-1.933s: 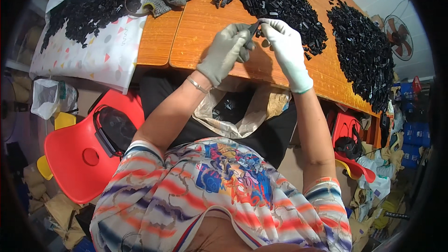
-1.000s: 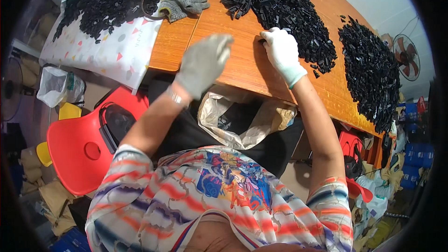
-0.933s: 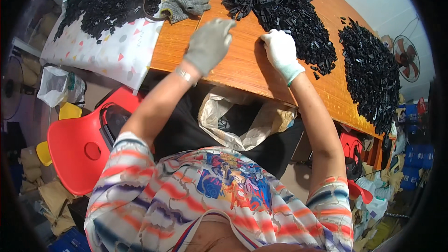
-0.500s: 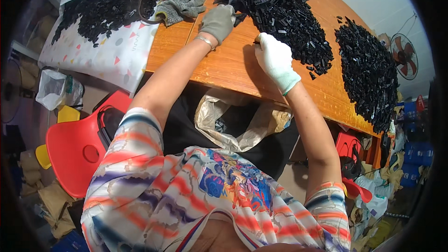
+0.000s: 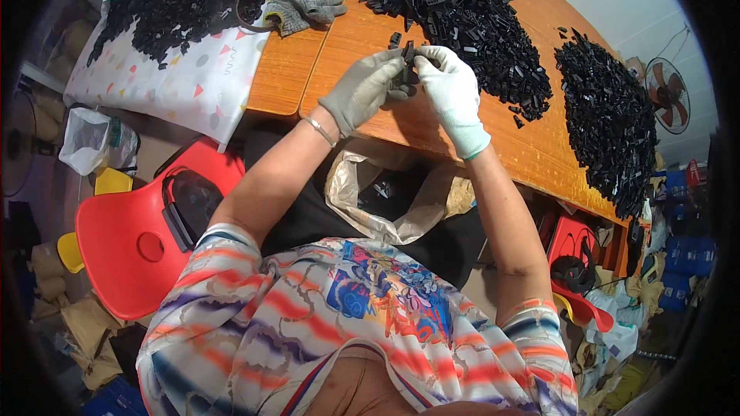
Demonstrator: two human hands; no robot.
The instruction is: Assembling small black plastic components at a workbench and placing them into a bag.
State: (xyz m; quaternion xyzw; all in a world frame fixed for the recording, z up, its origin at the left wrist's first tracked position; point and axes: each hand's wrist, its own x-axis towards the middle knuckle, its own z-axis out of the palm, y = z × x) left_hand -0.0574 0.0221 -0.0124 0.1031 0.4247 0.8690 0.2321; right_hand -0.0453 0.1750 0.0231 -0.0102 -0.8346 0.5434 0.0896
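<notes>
My left hand (image 5: 364, 91), in a grey work glove, is closed around a small black plastic piece (image 5: 408, 52) that sticks up between the two hands. My right hand (image 5: 449, 86), in a white glove, pinches at the same piece from the other side, its fingertips bent. The lower part of the piece is hidden by the fingers. Just beyond them on the wooden table (image 5: 327, 77) lies a loose black piece (image 5: 395, 40). A large heap of similar black pieces (image 5: 447, 4) spreads behind and to the right of my hands.
An open pale bag (image 5: 343, 192) hangs below the table edge, something small and shiny inside. Grey knitted gloves (image 5: 308, 4) lie at the far left, near another black heap (image 5: 181, 19) on a patterned cloth. More black pieces (image 5: 605, 119) lie right. A red chair (image 5: 123, 262) stands left.
My left hand has come back from the heap's edge, nearer to me, and met my right hand around a black piece. My right hand has turned slightly inward. Something shiny now shows in the bag.
</notes>
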